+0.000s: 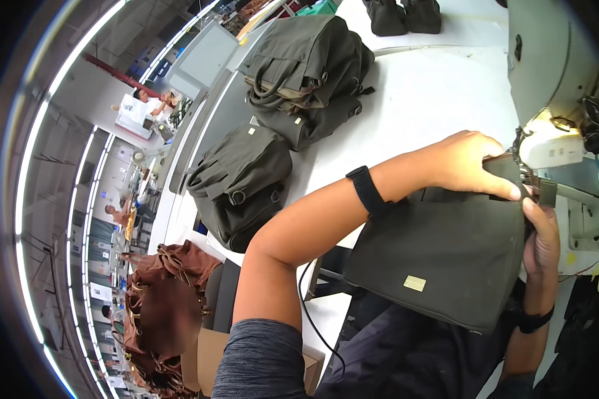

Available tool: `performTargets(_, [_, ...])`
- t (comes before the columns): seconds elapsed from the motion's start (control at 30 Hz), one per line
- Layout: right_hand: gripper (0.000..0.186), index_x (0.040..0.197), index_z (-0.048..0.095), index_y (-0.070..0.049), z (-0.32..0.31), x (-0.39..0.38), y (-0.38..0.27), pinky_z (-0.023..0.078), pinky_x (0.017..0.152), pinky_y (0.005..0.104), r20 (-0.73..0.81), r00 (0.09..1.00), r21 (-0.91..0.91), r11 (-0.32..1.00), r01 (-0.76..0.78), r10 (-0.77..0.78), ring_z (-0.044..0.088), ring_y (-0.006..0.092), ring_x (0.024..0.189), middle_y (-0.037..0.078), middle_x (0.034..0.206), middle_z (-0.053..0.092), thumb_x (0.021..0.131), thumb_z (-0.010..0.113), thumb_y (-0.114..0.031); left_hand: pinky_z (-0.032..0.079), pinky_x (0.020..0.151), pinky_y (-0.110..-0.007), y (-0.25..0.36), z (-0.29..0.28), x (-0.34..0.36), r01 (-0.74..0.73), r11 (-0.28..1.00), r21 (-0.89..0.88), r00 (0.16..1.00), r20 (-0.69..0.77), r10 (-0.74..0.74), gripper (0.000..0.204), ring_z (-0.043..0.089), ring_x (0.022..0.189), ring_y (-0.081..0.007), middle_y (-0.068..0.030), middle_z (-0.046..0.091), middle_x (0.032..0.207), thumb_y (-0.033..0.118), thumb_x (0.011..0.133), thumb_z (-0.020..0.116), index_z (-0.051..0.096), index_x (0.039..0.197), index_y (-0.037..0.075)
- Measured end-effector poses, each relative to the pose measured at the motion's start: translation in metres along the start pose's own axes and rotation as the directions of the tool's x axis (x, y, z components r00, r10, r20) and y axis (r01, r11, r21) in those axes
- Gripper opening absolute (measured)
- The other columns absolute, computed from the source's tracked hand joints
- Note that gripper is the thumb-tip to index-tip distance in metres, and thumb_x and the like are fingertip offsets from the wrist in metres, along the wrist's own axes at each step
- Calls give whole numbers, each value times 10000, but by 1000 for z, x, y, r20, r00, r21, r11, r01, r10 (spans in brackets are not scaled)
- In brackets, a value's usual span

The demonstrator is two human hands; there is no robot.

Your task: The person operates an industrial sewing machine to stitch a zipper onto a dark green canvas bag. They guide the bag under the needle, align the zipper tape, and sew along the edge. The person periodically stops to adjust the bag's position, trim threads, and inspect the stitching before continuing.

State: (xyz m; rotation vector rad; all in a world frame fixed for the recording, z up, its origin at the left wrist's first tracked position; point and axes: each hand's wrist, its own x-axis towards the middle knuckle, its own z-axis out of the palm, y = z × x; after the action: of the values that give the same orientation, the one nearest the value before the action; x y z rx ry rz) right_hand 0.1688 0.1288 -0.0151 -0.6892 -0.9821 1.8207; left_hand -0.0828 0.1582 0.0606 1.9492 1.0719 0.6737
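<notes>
A dark olive fabric bag (446, 246) with a small pale label hangs over the table's near edge, in front of my body. My left hand (476, 166) grips its upper edge, thumb on the near face and fingers over the far side. At the bag's right edge my right hand (542, 236) pinches the fabric, thumb up; its other fingers are partly hidden behind the bag. The bag's top corner is right beside the needle area of a sewing machine (549, 73), under its lit lamp. Whether the needle touches the fabric I cannot tell.
Several dark olive bags (299, 60) are piled on the white table (432, 93), with another bag (243, 176) nearer me. Two small dark pouches (406, 16) stand at the back. Brown bags (160, 306) sit by a cardboard box (206, 359) at lower left. A black cable (306, 302) hangs near my left elbow.
</notes>
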Motion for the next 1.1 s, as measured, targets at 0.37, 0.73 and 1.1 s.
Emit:
performTargets(0.37, [350, 1280, 676, -41, -15, 7, 0, 415, 1082, 340, 86, 996, 56, 998, -30, 25, 599, 160, 1176, 58, 1235, 698, 955, 710, -167, 445, 588, -326, 13, -2, 6, 86, 989, 117, 996, 30, -90, 536, 538, 647, -109, -43, 621, 693, 497, 791, 879, 709, 853, -7])
performTargets(0.73, [491, 1325, 618, 33, -21, 12, 5, 458, 1084, 352, 88, 993, 97, 992, -87, 78, 625, 199, 1171, 109, 1262, 670, 895, 720, -179, 463, 582, -360, 7, 0, 12, 0, 988, 157, 1000, 18, -3, 579, 576, 601, -177, -109, 620, 647, 502, 751, 905, 672, 776, -27])
performTargets(1.1, [531, 1352, 574, 30, -16, 5, 6, 458, 1100, 369, 46, 991, 152, 980, -128, 122, 614, 218, 1207, 125, 1309, 643, 882, 706, -179, 459, 573, -351, 0, 2, 11, -10, 978, 210, 999, 39, 2, 580, 560, 598, -149, -108, 625, 649, 495, 787, 898, 666, 784, -37])
